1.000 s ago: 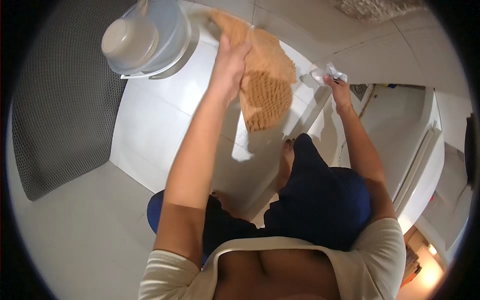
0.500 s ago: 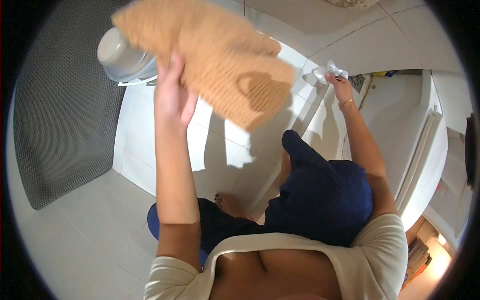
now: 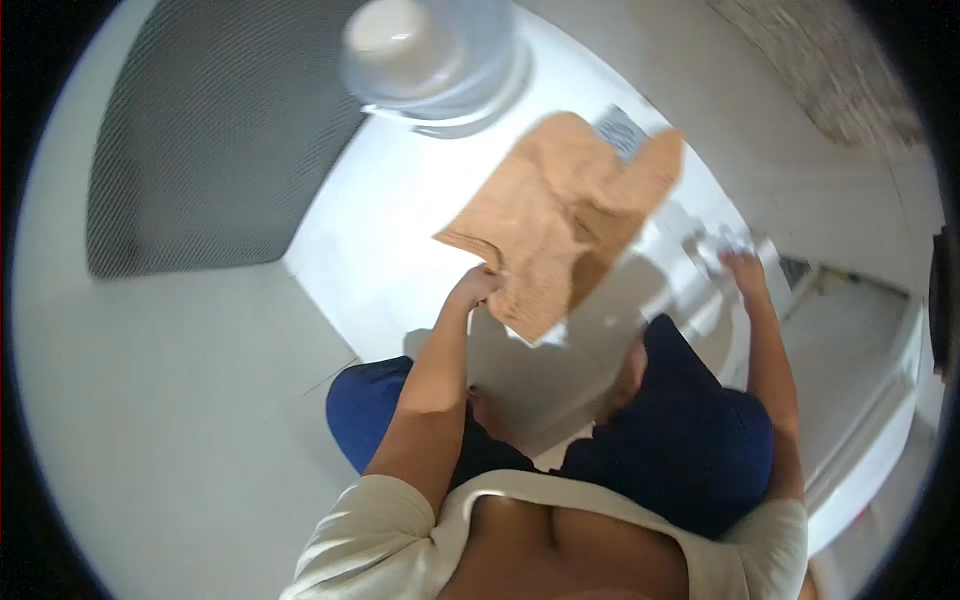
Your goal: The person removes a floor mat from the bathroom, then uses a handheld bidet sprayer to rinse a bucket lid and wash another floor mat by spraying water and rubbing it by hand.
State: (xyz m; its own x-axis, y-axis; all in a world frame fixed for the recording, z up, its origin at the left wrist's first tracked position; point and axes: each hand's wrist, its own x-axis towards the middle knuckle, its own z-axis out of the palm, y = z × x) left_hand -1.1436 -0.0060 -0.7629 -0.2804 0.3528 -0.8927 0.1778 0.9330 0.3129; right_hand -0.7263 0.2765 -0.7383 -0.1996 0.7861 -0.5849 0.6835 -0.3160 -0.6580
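Observation:
A tan-orange ribbed cloth (image 3: 545, 200), which looks like a towel or small mat, spreads out low over the white tiled floor. My left hand (image 3: 478, 286) is closed on its near corner; the fingers are partly tucked behind the fabric. Over on the right, my right hand (image 3: 743, 272) grips a crumpled, whitish, shiny piece (image 3: 728, 242), blurred, perhaps plastic or wet paper. Whether the cloth's far end touches the floor, I cannot tell.
Upturned clear and white tubs (image 3: 430, 65) stand at the top. A grey mesh panel (image 3: 220, 150) lies to the left. Past the cloth is a metal floor drain (image 3: 620, 132). A shaggy mat (image 3: 820, 70) is at upper right, and an open white appliance door (image 3: 870, 430) at right.
My left hand has brought the cloth down and nearer my body, from raised in front of me to low over the floor. My view has swung left. The right hand keeps its crumpled piece.

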